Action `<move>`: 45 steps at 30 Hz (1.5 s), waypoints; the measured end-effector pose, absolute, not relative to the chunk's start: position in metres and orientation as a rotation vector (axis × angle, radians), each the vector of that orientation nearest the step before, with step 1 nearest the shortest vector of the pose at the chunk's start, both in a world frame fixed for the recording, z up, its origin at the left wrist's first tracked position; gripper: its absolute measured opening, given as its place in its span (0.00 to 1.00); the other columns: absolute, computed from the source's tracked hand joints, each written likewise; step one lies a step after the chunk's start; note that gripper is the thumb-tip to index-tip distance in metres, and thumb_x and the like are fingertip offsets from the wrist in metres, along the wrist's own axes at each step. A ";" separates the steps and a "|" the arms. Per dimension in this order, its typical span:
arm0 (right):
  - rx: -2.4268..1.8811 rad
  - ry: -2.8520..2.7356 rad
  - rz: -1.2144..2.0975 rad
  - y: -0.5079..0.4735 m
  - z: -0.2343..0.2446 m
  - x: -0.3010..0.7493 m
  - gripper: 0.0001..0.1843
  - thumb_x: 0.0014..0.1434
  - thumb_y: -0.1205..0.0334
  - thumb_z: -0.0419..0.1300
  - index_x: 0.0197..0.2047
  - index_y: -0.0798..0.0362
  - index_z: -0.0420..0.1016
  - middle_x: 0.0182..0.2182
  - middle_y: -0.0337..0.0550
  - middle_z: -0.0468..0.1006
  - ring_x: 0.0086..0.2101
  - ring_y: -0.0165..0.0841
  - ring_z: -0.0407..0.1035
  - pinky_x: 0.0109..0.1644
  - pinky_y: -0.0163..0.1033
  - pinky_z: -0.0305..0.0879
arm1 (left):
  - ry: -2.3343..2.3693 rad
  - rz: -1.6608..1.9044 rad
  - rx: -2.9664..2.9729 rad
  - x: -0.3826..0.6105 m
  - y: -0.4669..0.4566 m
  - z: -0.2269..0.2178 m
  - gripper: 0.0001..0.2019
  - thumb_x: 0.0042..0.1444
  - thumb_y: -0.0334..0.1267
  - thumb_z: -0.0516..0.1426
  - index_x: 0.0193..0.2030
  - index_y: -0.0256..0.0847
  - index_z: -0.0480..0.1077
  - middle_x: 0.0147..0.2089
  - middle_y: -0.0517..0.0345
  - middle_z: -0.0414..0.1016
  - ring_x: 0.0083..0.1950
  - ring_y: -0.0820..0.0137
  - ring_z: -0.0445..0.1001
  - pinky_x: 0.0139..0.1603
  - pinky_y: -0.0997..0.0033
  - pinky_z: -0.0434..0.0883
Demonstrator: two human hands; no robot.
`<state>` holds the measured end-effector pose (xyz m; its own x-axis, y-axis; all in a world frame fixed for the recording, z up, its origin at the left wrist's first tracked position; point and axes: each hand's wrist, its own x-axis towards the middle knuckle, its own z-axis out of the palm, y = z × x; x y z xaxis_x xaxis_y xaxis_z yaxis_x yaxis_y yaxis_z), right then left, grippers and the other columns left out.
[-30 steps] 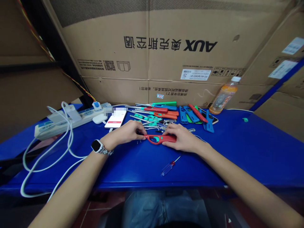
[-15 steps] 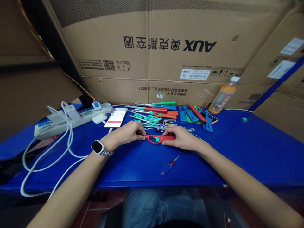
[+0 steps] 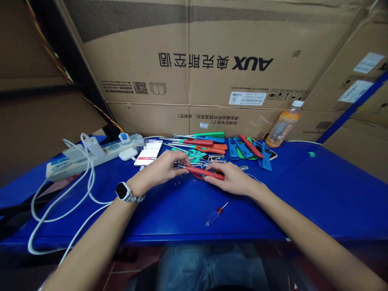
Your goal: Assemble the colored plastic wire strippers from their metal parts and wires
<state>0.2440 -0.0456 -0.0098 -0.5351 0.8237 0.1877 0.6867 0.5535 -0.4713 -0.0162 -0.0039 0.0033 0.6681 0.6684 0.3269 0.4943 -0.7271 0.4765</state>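
Note:
A red lighter (image 3: pixel 201 171) of the long-necked kind is held between my two hands, just above the blue table. My left hand (image 3: pixel 168 166) pinches it where the metal tube meets the red body. My right hand (image 3: pixel 232 176) grips the handle end, thumb below and fingers on top. Several tiny screws (image 3: pixel 177 183) lie on the table under the lighter. Nearer to me rests a screwdriver (image 3: pixel 214 216) with a clear and red handle. Just behind my hands lie teal parts (image 3: pixel 194 153), metal tubes and clear pieces with thin wires.
Red, orange, blue and green lighters (image 3: pixel 209 134) lie at the back. Right of them are loose casing halves (image 3: pixel 263 158) over a phone, and an orange drink bottle (image 3: pixel 284 124). A lit phone (image 3: pixel 148 152), power strip (image 3: pixel 100 151) and white cables stand left. Cardboard (image 3: pixel 194 89) walls the back.
The red lighter has been lifted slightly and turned, so its narrow edge faces up and its metal tube shows at my left hand. Both hands keep hold of it.

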 end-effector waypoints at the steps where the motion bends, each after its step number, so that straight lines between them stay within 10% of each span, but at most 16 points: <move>1: -1.229 -2.413 0.479 -0.047 -0.008 0.243 0.14 0.65 0.48 0.55 0.43 0.48 0.75 0.27 0.37 0.75 0.27 0.30 0.65 0.32 0.35 0.53 | 0.916 0.724 2.587 -0.016 -0.004 0.004 0.04 0.59 0.37 0.61 0.39 0.41 0.73 0.38 0.58 0.77 0.41 0.66 0.73 0.44 0.66 0.68; 7: -1.215 -2.234 0.731 -0.046 -0.012 0.239 0.17 0.69 0.51 0.50 0.36 0.52 0.72 0.24 0.38 0.76 0.24 0.28 0.68 0.30 0.34 0.58 | 1.010 1.215 2.715 -0.009 -0.009 0.011 0.11 0.59 0.41 0.62 0.47 0.41 0.72 0.49 0.52 0.74 0.51 0.61 0.69 0.53 0.60 0.66; 10: -1.220 -2.027 1.004 -0.044 -0.019 0.234 0.18 0.69 0.47 0.48 0.35 0.52 0.66 0.23 0.37 0.76 0.17 0.26 0.63 0.23 0.32 0.57 | 1.210 1.510 2.349 -0.001 -0.012 0.012 0.09 0.60 0.43 0.59 0.37 0.38 0.71 0.36 0.56 0.73 0.39 0.67 0.70 0.42 0.66 0.67; 24: -1.147 -2.104 0.791 0.002 -0.010 0.187 0.21 0.68 0.52 0.47 0.31 0.55 0.73 0.22 0.39 0.75 0.22 0.28 0.65 0.28 0.34 0.57 | 1.011 1.067 1.329 0.000 -0.002 0.006 0.19 0.52 0.53 0.64 0.31 0.36 0.72 0.26 0.60 0.72 0.24 0.75 0.71 0.27 0.76 0.69; 29: -1.379 -2.327 0.239 0.050 0.002 0.180 0.08 0.57 0.61 0.58 0.34 0.50 0.80 0.32 0.40 0.80 0.34 0.35 0.71 0.32 0.36 0.54 | 1.165 0.979 1.406 -0.014 -0.004 0.018 0.14 0.60 0.47 0.59 0.34 0.36 0.72 0.26 0.59 0.72 0.22 0.72 0.74 0.22 0.73 0.71; 37: -1.406 -2.381 0.366 0.073 0.000 0.162 0.04 0.44 0.67 0.67 0.27 0.52 0.79 0.28 0.43 0.79 0.33 0.37 0.72 0.35 0.37 0.59 | 1.263 0.861 1.935 -0.016 -0.005 0.016 0.20 0.59 0.53 0.57 0.27 0.37 0.69 0.25 0.58 0.74 0.20 0.71 0.72 0.21 0.74 0.68; 45: -1.342 -1.942 0.613 0.054 -0.007 0.193 0.13 0.57 0.64 0.55 0.43 0.58 0.76 0.27 0.41 0.76 0.27 0.29 0.68 0.29 0.32 0.61 | 1.407 0.719 2.506 -0.014 -0.009 0.007 0.18 0.65 0.48 0.51 0.32 0.40 0.73 0.20 0.61 0.68 0.21 0.71 0.64 0.24 0.72 0.52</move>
